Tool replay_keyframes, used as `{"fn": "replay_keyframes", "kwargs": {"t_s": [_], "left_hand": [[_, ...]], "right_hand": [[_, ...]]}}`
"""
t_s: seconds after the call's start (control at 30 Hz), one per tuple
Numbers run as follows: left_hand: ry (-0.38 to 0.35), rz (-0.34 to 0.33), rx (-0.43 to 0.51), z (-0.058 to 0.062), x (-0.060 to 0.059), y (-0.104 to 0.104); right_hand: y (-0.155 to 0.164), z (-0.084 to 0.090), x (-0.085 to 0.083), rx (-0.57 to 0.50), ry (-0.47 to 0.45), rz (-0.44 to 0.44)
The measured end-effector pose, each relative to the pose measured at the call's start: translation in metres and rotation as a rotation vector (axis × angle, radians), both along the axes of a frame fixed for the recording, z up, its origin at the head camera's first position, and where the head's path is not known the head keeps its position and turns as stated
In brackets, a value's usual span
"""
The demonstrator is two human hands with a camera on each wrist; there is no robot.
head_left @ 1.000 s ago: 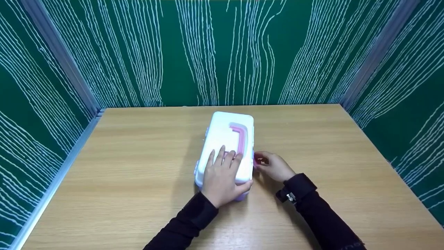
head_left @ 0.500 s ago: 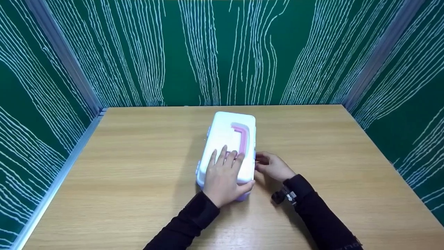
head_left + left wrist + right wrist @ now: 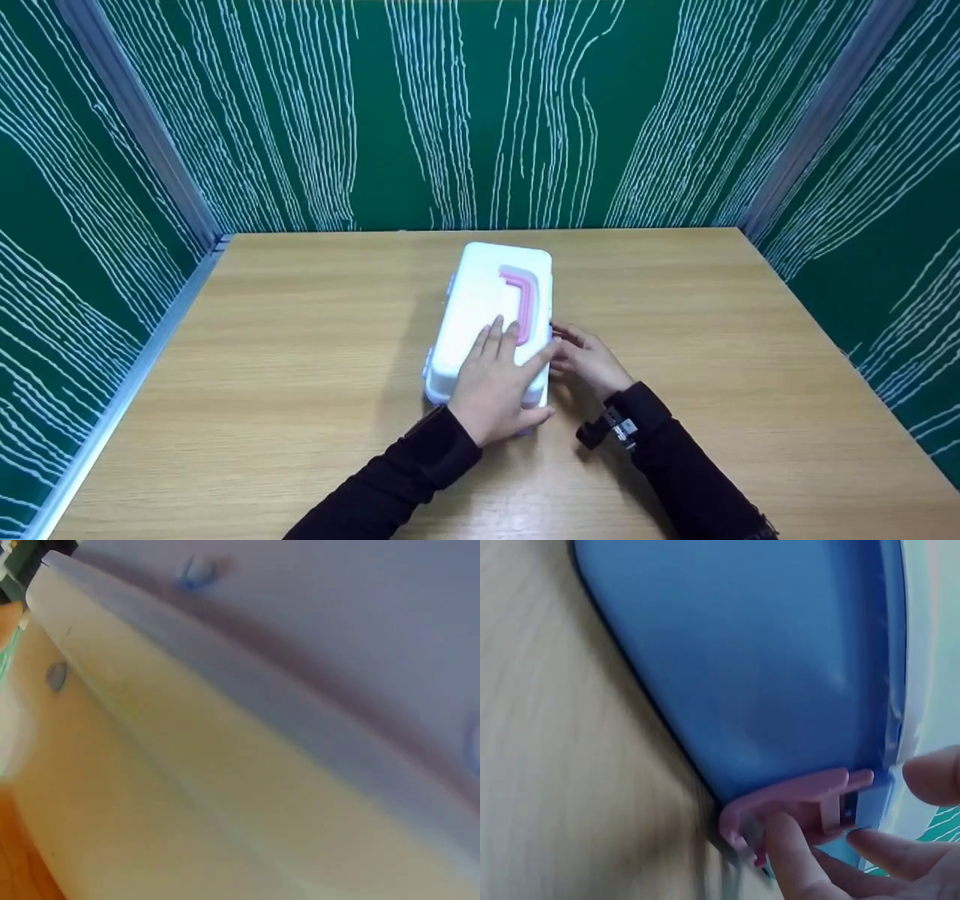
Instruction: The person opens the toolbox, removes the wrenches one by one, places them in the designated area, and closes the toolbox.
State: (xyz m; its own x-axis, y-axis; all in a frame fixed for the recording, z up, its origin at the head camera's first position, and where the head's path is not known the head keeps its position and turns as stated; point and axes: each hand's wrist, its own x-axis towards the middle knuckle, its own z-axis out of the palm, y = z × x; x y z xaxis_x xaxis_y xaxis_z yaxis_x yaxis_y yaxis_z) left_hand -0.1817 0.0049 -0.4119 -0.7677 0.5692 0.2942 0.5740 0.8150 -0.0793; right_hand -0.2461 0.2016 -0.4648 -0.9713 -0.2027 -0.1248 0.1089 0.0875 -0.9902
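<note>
A white-lidded carry box with a pink handle in its lid lies lengthwise on the table. My left hand is spread over the near part of the lid, its index fingertip at the right edge beside my right hand. At the box's right side is my right hand, fingertips partly hidden by the lid. In the right wrist view its fingers hold a pink latch low on the box's blue-looking side. A blurred stretch of the box's side fills the left wrist view.
The wooden table extends around the box. Green walls with pale wavy lines stand behind and at both sides, with grey metal posts at the corners. A small camera is strapped to the right wrist.
My left hand has slid right and slightly nearer across the lid, its index finger now at the right edge. My right fingers have straightened somewhat beside the box. The box stays put.
</note>
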Motion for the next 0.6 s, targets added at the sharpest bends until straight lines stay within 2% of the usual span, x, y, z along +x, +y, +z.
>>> {"fn": "replay_keyframes", "kwargs": {"t_s": [0.13, 0.23, 0.4, 0.6], "left_hand": [[0.016, -0.017, -0.049, 0.0023, 0.0003, 0.0005], [0.001, -0.018, -0.063, 0.0037, -0.0009, 0.0002], [-0.035, -0.027, -0.047, 0.0060, -0.0041, -0.0012], [-0.043, -0.049, -0.022, 0.0087, -0.0053, -0.0031]], "right_hand": [[-0.0032, 0.0000, 0.0026, -0.037, -0.025, -0.012], [-0.0050, 0.0000, 0.0038, -0.052, -0.055, -0.033], [-0.0055, -0.0007, 0.0038, -0.068, -0.080, -0.046], [-0.0044, -0.0004, 0.0040, -0.088, -0.083, -0.054]]}}
